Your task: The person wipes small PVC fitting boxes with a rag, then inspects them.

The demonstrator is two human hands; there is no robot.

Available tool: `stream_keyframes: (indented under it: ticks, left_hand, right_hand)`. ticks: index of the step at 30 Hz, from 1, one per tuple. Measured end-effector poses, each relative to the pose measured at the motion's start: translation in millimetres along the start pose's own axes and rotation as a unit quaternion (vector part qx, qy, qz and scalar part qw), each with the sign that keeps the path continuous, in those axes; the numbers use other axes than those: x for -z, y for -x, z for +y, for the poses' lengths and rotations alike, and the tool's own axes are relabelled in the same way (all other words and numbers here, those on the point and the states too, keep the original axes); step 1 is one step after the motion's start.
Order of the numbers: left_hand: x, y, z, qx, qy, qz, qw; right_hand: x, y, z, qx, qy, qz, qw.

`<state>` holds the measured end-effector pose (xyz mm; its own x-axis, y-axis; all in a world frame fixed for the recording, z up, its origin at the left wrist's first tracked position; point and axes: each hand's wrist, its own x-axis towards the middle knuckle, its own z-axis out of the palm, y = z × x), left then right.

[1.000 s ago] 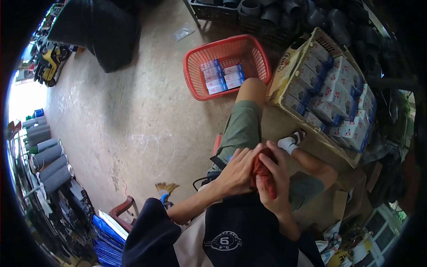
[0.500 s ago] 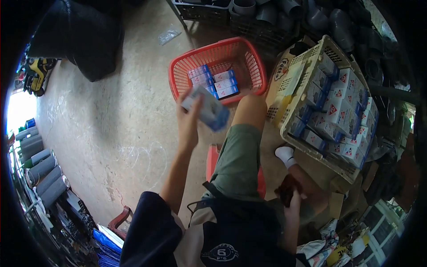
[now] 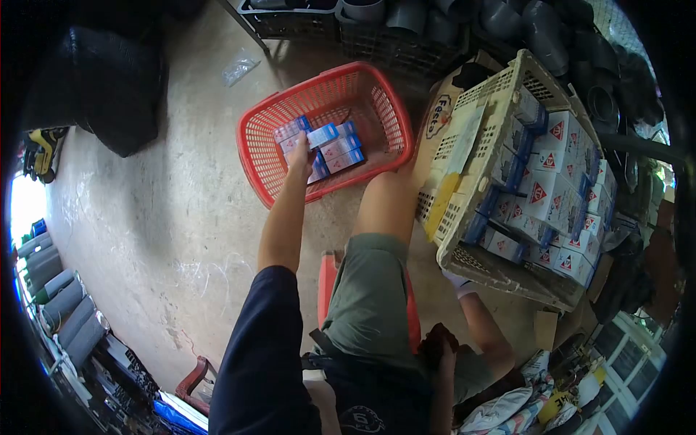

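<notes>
Inside the red plastic basket (image 3: 253, 163), my left hand (image 3: 299, 154) grips one end of a small white and blue carton (image 3: 322, 135). It is held over several similar cartons (image 3: 341, 161) standing together in the basket's left and middle part. My right hand (image 3: 447, 354) is low beside my thigh, its fingers closed around a dark reddish-brown thing (image 3: 437, 345) whose kind I cannot tell. To the right, a tilted cream plastic crate (image 3: 471, 156) holds many white and blue cartons (image 3: 554, 192) with red diamond marks.
A red stool (image 3: 328, 283) is under me. Black crates (image 3: 290, 24) with grey pipe fittings (image 3: 406, 16) line the back. A clear plastic bag (image 3: 239, 67) lies on the concrete floor. Rolled grey material (image 3: 65, 297) is stacked at the far left.
My left hand has carried the carton forward from near my knee, down into the red basket. My right hand stays low with the dark thing. The view has shifted slightly.
</notes>
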<state>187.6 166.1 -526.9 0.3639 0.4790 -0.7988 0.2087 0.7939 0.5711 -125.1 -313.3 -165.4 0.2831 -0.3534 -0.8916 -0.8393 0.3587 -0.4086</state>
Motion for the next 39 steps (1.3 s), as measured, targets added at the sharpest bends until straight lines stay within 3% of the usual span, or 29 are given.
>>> stream_keyframes:
  ticks: [3,6,9,10,12,14,16,18,20,21,22,24,25,27,30,33,35,36,37,39]
  left_hand:
    - [-21.0,-15.0,1.9,0.036,-0.058,-0.009,0.998]
    - [-47.7,-10.1,15.9,0.040,-0.101,0.019,0.994]
    - [-40.8,-19.4,17.6,0.009,-0.196,0.173,0.965]
    - [-23.5,2.6,28.4,-0.025,-0.248,0.037,0.968]
    - [6.9,19.0,27.1,-0.022,-0.384,0.019,0.923]
    - [52.3,20.7,15.9,-0.025,-0.444,-0.093,0.891]
    - [83.7,63.2,8.8,-0.085,-0.363,-0.132,0.918]
    - [111.7,122.0,17.6,-0.241,-0.418,-0.178,0.858]
    - [117.3,191.2,31.4,-0.369,-0.432,-0.153,0.808]
    - [114.5,226.9,40.0,-0.367,-0.427,-0.145,0.813]
    - [123.4,246.0,41.5,-0.332,-0.443,-0.156,0.818]
    - [142.4,266.1,27.3,-0.259,-0.416,-0.202,0.848]
    - [151.3,272.7,23.0,-0.229,-0.466,-0.221,0.826]
    - [141.1,303.8,22.8,-0.220,-0.491,-0.243,0.807]
    - [111.0,334.4,20.5,-0.258,-0.431,-0.255,0.826]
    - [53.7,389.2,41.4,-0.361,-0.427,-0.251,0.790]
    - [9.9,436.3,60.0,-0.531,-0.413,-0.191,0.714]
    - [-16.0,472.1,74.8,-0.553,-0.422,-0.213,0.686]
    - [-36.2,490.4,84.1,-0.614,-0.429,-0.249,0.614]
    - [-89.1,532.5,83.9,-0.590,-0.408,-0.357,0.598]
  right_hand:
    - [8.6,-3.8,3.1,0.037,0.022,-0.061,0.997]
    - [11.4,-7.6,11.4,0.023,-0.008,-0.030,0.999]
    - [30.0,-21.9,25.1,0.021,-0.014,-0.058,0.998]
    - [25.4,-16.5,20.3,0.031,-0.009,-0.061,0.998]
    - [-7.0,3.2,-1.3,0.056,-0.006,-0.072,0.996]
    - [-9.3,5.6,-7.1,0.039,0.015,-0.074,0.996]
    - [-8.2,2.9,-8.5,0.032,0.028,-0.072,0.996]
    - [-4.8,-5.5,-7.6,0.035,0.034,-0.069,0.996]
    - [-0.5,-21.4,-2.1,0.058,0.066,-0.041,0.995]
    - [3.0,-29.8,-0.3,0.071,0.080,-0.028,0.994]
    - [6.9,-37.9,-4.4,0.147,0.189,-0.044,0.970]
    - [4.5,-56.4,-15.7,0.296,0.387,-0.067,0.871]
    - [-8.5,-47.5,-32.5,0.307,0.445,-0.101,0.835]
    - [-33.1,-18.2,-85.0,0.323,0.551,-0.154,0.754]
    - [-25.5,-53.0,-93.2,0.391,0.587,-0.170,0.688]
    - [-29.4,-84.1,-100.2,0.365,0.597,-0.181,0.691]
    - [-47.9,-75.9,-118.6,0.266,0.703,-0.205,0.626]
    - [-54.8,-90.5,-106.0,0.330,0.662,-0.188,0.646]
    - [-62.3,-103.2,-91.7,0.389,0.616,-0.169,0.664]
    - [-78.4,-89.7,-91.1,0.410,0.546,-0.231,0.693]
